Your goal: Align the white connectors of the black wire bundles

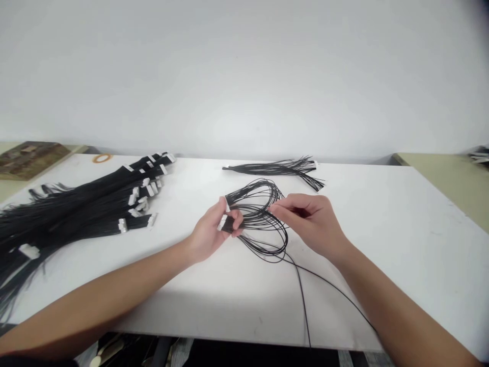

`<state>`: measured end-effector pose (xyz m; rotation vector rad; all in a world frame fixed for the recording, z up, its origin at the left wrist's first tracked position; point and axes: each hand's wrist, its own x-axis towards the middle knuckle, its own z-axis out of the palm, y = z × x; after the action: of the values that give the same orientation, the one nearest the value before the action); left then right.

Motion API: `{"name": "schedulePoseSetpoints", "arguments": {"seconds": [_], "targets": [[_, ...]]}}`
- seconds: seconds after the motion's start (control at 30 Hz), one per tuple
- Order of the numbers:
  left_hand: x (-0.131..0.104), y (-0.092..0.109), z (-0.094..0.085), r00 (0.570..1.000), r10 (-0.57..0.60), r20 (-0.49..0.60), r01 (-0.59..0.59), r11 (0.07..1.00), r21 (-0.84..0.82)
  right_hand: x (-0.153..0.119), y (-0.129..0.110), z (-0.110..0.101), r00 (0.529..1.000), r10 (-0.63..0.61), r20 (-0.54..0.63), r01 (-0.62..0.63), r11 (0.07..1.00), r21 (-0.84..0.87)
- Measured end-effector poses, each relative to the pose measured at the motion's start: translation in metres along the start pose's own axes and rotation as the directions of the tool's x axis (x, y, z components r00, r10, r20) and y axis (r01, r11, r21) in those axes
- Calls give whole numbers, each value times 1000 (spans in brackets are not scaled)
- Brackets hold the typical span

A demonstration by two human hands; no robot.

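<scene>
My left hand (214, 224) is closed around the connector end of a black wire harness (263, 219), with white connectors (222, 223) showing at its fingers. From there the thin wires fan out to the right in several loops. My right hand (305, 216) is pinched at the right side of these loops, thumb and forefinger together on a black wire. Exactly how many strands it grips is hidden. Two loose wires (303, 290) trail from the loops towards the table's front edge, one passing near my right forearm.
A big pile of black wire bundles (87, 204) with white connectors covers the table's left side. Behind my hands lies another small wire bundle (278, 168). An orange ring of tape (102, 158) sits at the back left, near a brown box (32, 159). A white wall (237, 76) rises behind.
</scene>
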<state>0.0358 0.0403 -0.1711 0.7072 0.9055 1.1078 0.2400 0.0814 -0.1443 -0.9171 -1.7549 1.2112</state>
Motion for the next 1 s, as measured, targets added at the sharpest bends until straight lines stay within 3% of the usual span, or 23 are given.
{"name": "schedulePoseSetpoints", "arguments": {"seconds": [0.3,0.83,1.0], "targets": [[-2,-3,0,995,55,87,-58,998,37,-2,1,7,998,61,18,-61,998,-16],[-2,-5,-3,990,67,121,-76,995,64,-5,1,8,997,64,-34,-65,998,-23],[-2,-5,-3,988,79,132,-89,994,69,-4,0,9,991,122,-58,-125,991,-44]]}}
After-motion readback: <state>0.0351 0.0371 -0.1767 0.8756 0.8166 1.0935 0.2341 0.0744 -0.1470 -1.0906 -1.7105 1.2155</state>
